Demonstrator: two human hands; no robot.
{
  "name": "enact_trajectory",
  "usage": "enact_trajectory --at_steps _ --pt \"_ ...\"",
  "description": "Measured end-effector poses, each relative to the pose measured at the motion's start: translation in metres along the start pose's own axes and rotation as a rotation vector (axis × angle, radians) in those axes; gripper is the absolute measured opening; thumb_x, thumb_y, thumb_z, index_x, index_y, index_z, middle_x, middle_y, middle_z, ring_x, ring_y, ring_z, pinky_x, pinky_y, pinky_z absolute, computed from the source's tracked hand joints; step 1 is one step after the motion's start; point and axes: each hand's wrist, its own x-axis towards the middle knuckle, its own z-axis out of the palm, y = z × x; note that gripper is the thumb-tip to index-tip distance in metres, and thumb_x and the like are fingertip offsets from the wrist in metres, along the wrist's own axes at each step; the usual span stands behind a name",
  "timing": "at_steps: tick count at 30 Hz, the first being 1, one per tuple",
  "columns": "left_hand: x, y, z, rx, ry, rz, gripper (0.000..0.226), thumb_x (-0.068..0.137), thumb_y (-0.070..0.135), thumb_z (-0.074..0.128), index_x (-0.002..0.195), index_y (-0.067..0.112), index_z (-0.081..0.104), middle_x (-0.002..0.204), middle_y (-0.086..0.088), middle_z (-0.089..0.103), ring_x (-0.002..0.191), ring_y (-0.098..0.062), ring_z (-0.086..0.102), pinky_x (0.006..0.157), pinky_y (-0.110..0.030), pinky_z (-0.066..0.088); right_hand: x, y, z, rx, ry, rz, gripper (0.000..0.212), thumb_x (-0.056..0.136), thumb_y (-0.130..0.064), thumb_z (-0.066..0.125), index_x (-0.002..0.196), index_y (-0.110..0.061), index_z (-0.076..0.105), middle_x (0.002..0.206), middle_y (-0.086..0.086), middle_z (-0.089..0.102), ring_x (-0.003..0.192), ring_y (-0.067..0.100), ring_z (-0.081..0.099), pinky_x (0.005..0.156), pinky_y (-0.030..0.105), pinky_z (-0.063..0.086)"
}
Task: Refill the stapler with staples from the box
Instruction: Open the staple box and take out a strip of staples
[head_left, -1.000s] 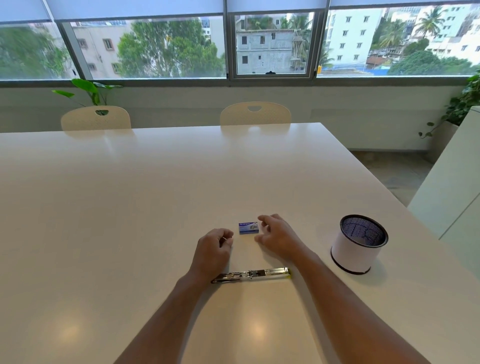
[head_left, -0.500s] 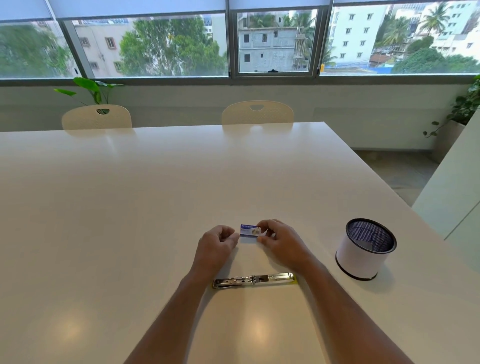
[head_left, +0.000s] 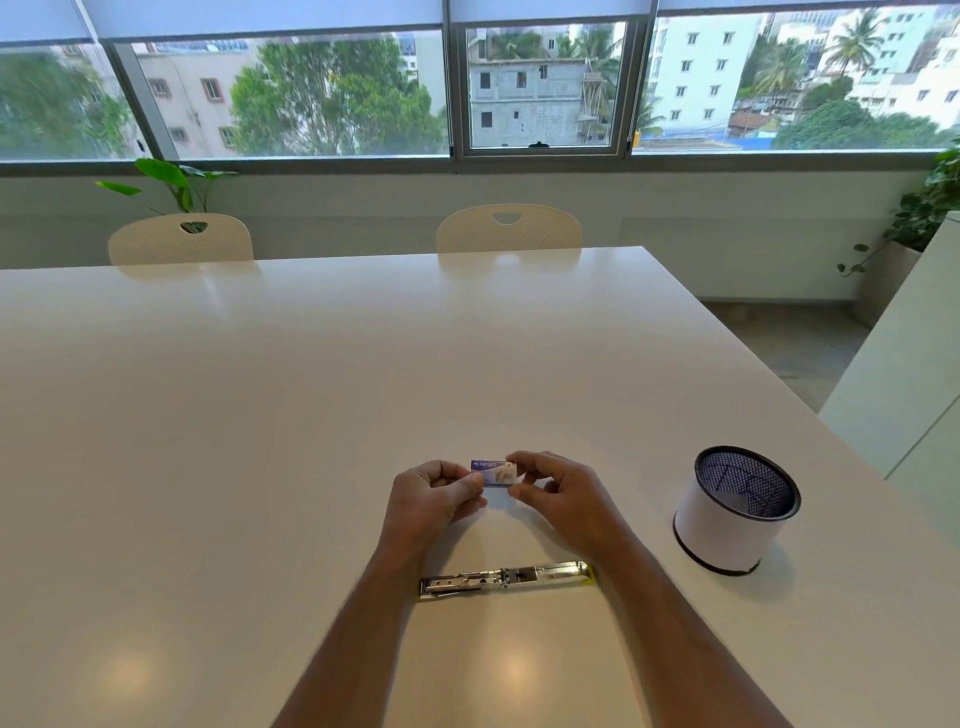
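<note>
Holding staple box w/ both hands, stapler open

On the white table: one small blue staple box, one open metal stapler, one white-sided mesh cup. Beyond the table, two cream chairs.

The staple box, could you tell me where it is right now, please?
In the head view the staple box is held between the left hand and the right hand, just beyond the opened stapler and left of the mesh cup.
</note>
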Motion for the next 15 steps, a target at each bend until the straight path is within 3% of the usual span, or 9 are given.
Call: enact_trajectory --at_steps 3,5,9,15 --pt "-0.0008 0.0006 -0.0015 -0.034 -0.008 -0.01 0.01 0.088 0.005 0.078 0.093 -0.004 0.076 0.095 -0.03 0.078 0.079 -0.026 0.078 0.075 -0.027 0.066 0.0002 0.0022 -0.0001 0.038 0.009 0.015 0.035 0.087 -0.012 0.075 0.12 -0.025 0.072 0.099 -0.007 0.074 0.077 0.025 0.063 0.074 0.037 0.058" --pt "-0.0008 0.0006 -0.0012 -0.054 -0.007 -0.019 0.008 0.089 0.004 0.077 0.092 -0.003 0.076 0.095 -0.029 0.078 0.081 -0.025 0.078 0.077 -0.028 0.066 0.0011 0.0031 -0.0006 0.068 0.012 0.023 0.036 0.087 -0.012 0.075 0.119 -0.028 0.072 0.099 -0.007 0.074 0.081 0.035 0.064 0.078 0.043 0.058" --pt "0.0005 0.0025 0.0016 -0.143 -0.007 -0.041 0.007 0.089 0.002 0.077 0.087 -0.003 0.072 0.098 -0.032 0.077 0.08 -0.028 0.078 0.073 -0.026 0.066 0.0029 0.0014 0.0004 0.11 0.009 0.028 0.038 0.087 -0.011 0.075 0.112 -0.039 0.072 0.096 -0.007 0.074 0.077 0.04 0.062 0.08 0.052 0.057" --pt "-0.0021 0.0036 0.006 -0.223 0.022 -0.058 0.006 0.086 0.001 0.079 0.084 -0.004 0.078 0.094 -0.032 0.078 0.08 -0.029 0.076 0.074 -0.028 0.066 0.0015 0.0043 0.0016 0.133 0.036 0.038 0.04 0.09 -0.014 0.072 0.113 -0.047 0.068 0.1 -0.001 0.073 0.086 0.045 0.065 0.083 0.055 0.058"
